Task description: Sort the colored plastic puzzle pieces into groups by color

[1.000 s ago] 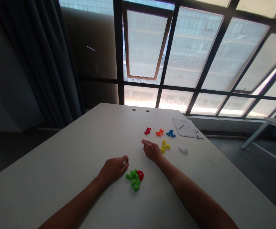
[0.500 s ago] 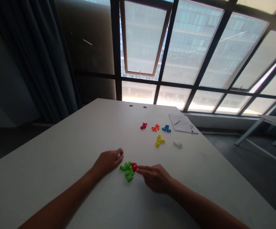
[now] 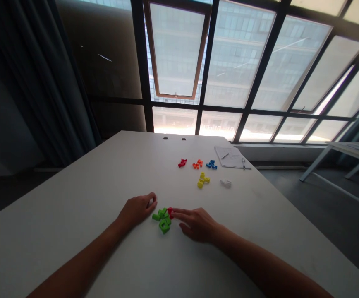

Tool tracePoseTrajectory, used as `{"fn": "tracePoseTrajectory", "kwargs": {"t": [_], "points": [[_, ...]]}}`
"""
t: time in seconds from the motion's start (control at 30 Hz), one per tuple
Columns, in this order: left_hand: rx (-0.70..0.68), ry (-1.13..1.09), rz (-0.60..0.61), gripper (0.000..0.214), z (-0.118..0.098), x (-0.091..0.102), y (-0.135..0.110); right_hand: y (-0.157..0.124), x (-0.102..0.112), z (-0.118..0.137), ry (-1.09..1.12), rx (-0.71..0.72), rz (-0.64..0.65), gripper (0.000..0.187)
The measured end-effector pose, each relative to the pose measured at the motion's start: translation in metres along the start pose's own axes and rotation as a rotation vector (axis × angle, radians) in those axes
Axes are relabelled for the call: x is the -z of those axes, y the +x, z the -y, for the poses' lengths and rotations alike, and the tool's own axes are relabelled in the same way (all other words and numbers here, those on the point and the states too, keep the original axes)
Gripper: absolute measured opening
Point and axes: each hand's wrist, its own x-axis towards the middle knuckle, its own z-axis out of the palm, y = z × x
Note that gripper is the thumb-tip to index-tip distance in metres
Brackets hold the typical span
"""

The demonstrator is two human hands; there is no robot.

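Note:
Several green plastic blocks (image 3: 163, 225) lie in a loose cluster on the white table (image 3: 130, 265), between my two hands. Against their right side is a small red block (image 3: 170, 212). The stretched fingertips of my right hand (image 3: 198, 223) touch this red block from the right; its thumb is apart below, and nothing is gripped. My left hand (image 3: 137, 209) rests on the tabletop just left of the green blocks. Its fingers are curled in with the thumb near the index finger, and I see nothing between them.
Farther back sit small piles of red blocks (image 3: 182, 162), orange blocks (image 3: 197, 164), blue blocks (image 3: 211, 164), yellow blocks (image 3: 203, 180) and white blocks (image 3: 226, 183). Paper sheets (image 3: 233, 157) with pens lie by the right edge. Windows (image 3: 176, 54) and a dark curtain (image 3: 39, 74) stand beyond.
My right thumb has moved away from the extended fingers, which press over the red block. My left hand stays in place. The view has shifted slightly to the right.

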Motion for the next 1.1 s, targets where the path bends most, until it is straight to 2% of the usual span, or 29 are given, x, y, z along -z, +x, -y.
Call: {"fn": "tracePoseTrajectory", "kwargs": {"t": [0.2,0.47,0.73,0.9,1.1], "points": [[-0.017,-0.010,-0.016,0.019,0.003,-0.003,0.001,0.001,-0.001,0.000,-0.016,-0.059,-0.014,0.056],[-0.018,-0.005,-0.015,0.020,0.006,-0.006,0.001,0.009,-0.006,-0.003,-0.119,-0.288,-0.056,0.060],[-0.015,0.001,-0.008,0.020,0.005,-0.006,0.001,0.016,-0.006,-0.012,-0.227,-0.363,-0.032,0.060],[-0.011,0.031,-0.003,0.020,0.003,-0.004,0.002,0.046,-0.010,-0.032,-0.292,-0.403,-0.039,0.061],[-0.007,0.031,0.005,0.019,0.002,-0.002,0.002,0.111,-0.017,-0.063,-0.297,-0.519,-0.084,0.061]]}}
